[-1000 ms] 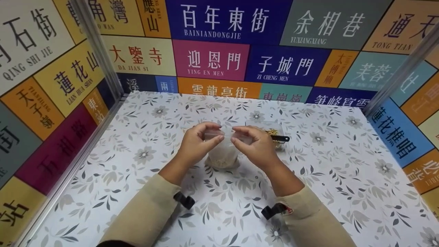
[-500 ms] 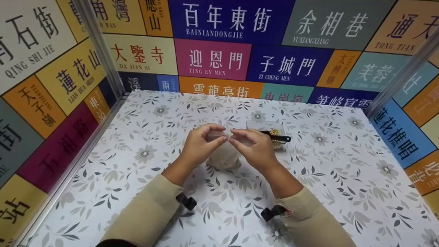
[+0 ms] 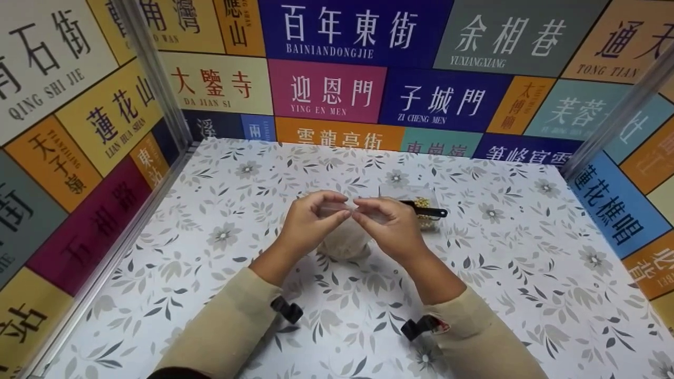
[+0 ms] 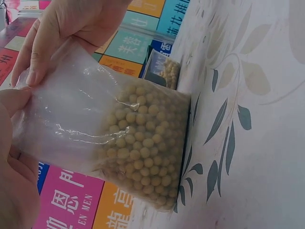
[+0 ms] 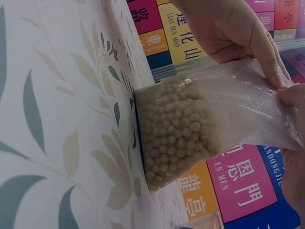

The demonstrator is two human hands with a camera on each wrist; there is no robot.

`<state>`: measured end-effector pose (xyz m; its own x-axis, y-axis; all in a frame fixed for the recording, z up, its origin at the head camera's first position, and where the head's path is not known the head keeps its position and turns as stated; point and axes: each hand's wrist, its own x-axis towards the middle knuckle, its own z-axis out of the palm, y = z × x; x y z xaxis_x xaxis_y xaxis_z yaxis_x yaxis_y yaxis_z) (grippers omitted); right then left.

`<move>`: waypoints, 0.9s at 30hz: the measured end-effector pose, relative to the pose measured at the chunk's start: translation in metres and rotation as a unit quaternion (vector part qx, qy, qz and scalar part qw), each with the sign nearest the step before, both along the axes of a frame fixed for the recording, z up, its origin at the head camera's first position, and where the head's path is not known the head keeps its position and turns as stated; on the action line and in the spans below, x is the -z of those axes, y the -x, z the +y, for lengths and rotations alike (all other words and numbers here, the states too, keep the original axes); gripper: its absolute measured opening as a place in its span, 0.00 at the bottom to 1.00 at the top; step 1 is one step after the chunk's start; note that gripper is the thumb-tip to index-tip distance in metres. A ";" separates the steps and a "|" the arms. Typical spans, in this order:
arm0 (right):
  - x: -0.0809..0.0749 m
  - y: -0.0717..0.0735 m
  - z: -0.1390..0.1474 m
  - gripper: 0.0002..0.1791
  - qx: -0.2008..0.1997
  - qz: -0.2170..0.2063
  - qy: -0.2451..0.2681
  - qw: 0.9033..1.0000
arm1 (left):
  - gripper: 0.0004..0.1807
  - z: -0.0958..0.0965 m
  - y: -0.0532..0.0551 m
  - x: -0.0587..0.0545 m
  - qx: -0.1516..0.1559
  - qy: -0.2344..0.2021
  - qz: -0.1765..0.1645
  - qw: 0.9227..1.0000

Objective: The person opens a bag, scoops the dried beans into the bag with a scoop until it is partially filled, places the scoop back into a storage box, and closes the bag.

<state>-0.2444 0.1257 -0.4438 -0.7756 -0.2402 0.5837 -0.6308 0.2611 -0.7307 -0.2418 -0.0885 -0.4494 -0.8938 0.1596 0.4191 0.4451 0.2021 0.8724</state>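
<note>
A clear plastic bag (image 3: 343,245) stands upright on the table, its lower half filled with round beige beans (image 4: 143,143). My left hand (image 3: 313,216) pinches the bag's top edge between thumb and fingers on the left side. On the right side of that edge, my right hand (image 3: 392,221) pinches it the same way. Both thumbs nearly meet at the middle of the bag's mouth. In the right wrist view the bag (image 5: 178,129) rises from the tabletop, with its upper part bare of beans and its plastic wrinkled near the fingers.
Behind my right hand sits a clear plastic box (image 3: 405,192) holding yellowish beans, with a black handle (image 3: 432,212) lying across it. A floral cloth (image 3: 221,295) covers the table. Printed sign panels (image 3: 326,92) wall in the back and both sides.
Over the last second my hands have drawn slightly closer together at the bag's mouth. The bag stays in place, and the last half second shows almost no motion.
</note>
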 end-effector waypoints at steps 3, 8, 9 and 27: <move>-0.001 0.000 0.001 0.13 -0.004 0.002 -0.001 1.000 | 0.16 0.000 0.000 0.000 -0.003 0.003 0.003 1.000; -0.004 0.001 0.005 0.15 0.025 -0.014 -0.024 0.999 | 0.16 -0.002 0.001 -0.001 -0.016 0.005 0.002 1.000; -0.005 0.002 0.006 0.15 0.034 -0.019 -0.028 0.999 | 0.16 -0.003 0.002 -0.001 -0.019 0.001 0.001 1.000; -0.005 0.022 0.033 0.12 0.074 -0.083 0.030 0.993 | 0.15 -0.031 0.019 0.000 -0.083 -0.032 -0.037 0.995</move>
